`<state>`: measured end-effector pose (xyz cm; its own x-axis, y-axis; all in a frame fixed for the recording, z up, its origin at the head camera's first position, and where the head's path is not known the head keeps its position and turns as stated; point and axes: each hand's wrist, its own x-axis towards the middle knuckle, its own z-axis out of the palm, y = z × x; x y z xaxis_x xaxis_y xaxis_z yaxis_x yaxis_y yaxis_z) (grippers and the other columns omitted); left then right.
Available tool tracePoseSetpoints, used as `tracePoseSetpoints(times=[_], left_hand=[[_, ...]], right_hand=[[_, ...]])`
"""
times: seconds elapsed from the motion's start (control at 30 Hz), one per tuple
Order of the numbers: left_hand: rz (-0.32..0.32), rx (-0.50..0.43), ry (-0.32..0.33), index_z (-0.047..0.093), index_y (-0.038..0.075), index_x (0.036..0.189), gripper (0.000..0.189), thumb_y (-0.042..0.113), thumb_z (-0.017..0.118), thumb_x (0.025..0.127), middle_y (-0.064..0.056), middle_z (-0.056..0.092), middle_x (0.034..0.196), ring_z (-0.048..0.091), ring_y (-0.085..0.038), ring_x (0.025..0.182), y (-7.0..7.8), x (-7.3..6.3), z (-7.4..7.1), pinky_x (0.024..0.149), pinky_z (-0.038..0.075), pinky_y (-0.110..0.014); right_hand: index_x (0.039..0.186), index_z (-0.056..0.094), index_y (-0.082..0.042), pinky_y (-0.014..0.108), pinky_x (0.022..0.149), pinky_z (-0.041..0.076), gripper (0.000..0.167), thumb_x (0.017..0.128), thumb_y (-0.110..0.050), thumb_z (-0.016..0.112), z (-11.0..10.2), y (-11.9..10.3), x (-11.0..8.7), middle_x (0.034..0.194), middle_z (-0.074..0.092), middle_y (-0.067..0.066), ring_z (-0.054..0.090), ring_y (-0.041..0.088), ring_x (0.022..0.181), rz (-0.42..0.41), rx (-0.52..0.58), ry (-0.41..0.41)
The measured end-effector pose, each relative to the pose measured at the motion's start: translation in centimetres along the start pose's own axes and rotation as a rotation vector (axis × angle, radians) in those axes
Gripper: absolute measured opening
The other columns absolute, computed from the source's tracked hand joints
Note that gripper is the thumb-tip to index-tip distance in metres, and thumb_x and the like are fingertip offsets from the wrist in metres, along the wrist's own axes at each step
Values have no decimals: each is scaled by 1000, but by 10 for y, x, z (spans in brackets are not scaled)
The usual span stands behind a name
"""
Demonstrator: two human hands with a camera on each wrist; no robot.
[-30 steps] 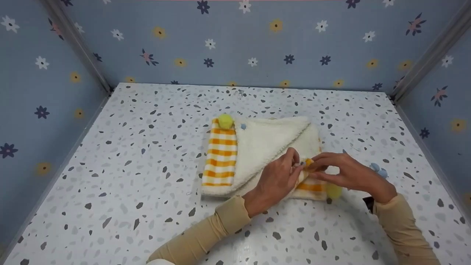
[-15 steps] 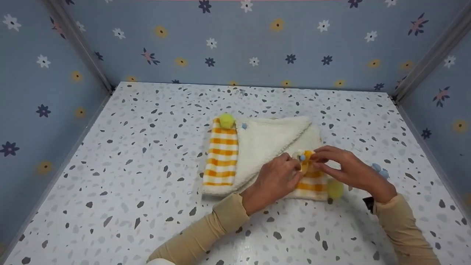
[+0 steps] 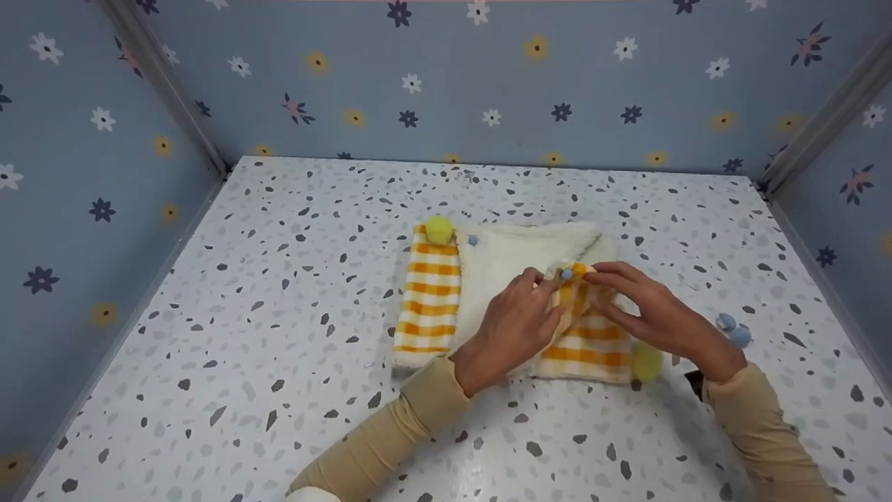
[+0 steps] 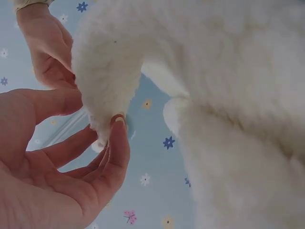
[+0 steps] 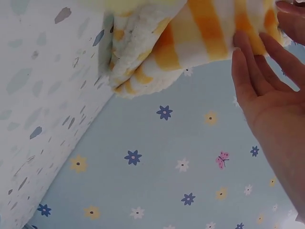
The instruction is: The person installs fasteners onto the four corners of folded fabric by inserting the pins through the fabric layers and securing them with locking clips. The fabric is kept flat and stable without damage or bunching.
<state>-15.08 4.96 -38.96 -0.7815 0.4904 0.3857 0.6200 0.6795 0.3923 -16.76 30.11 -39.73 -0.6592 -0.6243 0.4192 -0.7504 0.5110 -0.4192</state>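
Note:
A cloth piece, orange-and-white checked outside and cream fleece inside, lies folded on the table, with a yellow pompom at its upper left. My left hand pinches the tip of its raised right flap; the left wrist view shows the fleece edge between thumb and fingers. A small blue button-like piece sits near that tip. My right hand touches the flap's checked side with fairly straight fingers. In the right wrist view, those fingertips lie against the checked fabric.
Another blue button-like piece sits on the fleece at upper left. A second yellow pompom is at the cloth's lower right. Blue rounded pieces lie on the speckled table to the right. Blue flowered walls enclose the back and sides.
The flap tip with its blue piece has moved upward and away from me, uncovering more checked fabric. Both hands moved with it; the right hand's thumb and fingers have spread apart.

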Motion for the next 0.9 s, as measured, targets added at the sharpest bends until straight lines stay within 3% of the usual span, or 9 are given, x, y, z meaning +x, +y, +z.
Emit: tracePoseSetpoints(times=[0.17, 0.37, 0.6, 0.9], left_hand=[[-13, 16, -1, 61, 4, 141, 44, 19, 68, 100, -15, 59, 121, 63, -21, 93, -6, 2, -7, 70, 55, -25], [-49, 37, -44, 58, 0, 141, 47, 19, 69, 99, -17, 55, 131, 64, -23, 100, -13, 5, -14, 77, 56, -29], [-48, 91, -71, 52, -6, 144, 52, 13, 69, 98, -22, 50, 141, 65, -29, 103, -23, 6, -20, 87, 56, -40], [-110, 100, -117, 40, -7, 151, 59, 1, 62, 97, -24, 39, 152, 58, -33, 121, -31, 8, -25, 96, 51, -44]], right_hand=[[139, 61, -2, 12, 100, 40, 50, 92, 4, 73, 3, 2, 8, 141, 57, 14, 61, 28, 118, 42, -13, -3], [140, 59, 0, 10, 102, 37, 52, 91, 2, 75, 6, 5, 22, 142, 54, 17, 58, 29, 123, 57, -22, -23], [141, 57, 0, 48, 100, 50, 51, 93, 0, 73, 9, 7, 41, 144, 52, 19, 56, 33, 127, 33, -59, -45], [138, 58, 5, 50, 94, 53, 47, 94, 0, 72, 13, 14, 69, 139, 54, 25, 58, 36, 120, -91, -75, -24]])
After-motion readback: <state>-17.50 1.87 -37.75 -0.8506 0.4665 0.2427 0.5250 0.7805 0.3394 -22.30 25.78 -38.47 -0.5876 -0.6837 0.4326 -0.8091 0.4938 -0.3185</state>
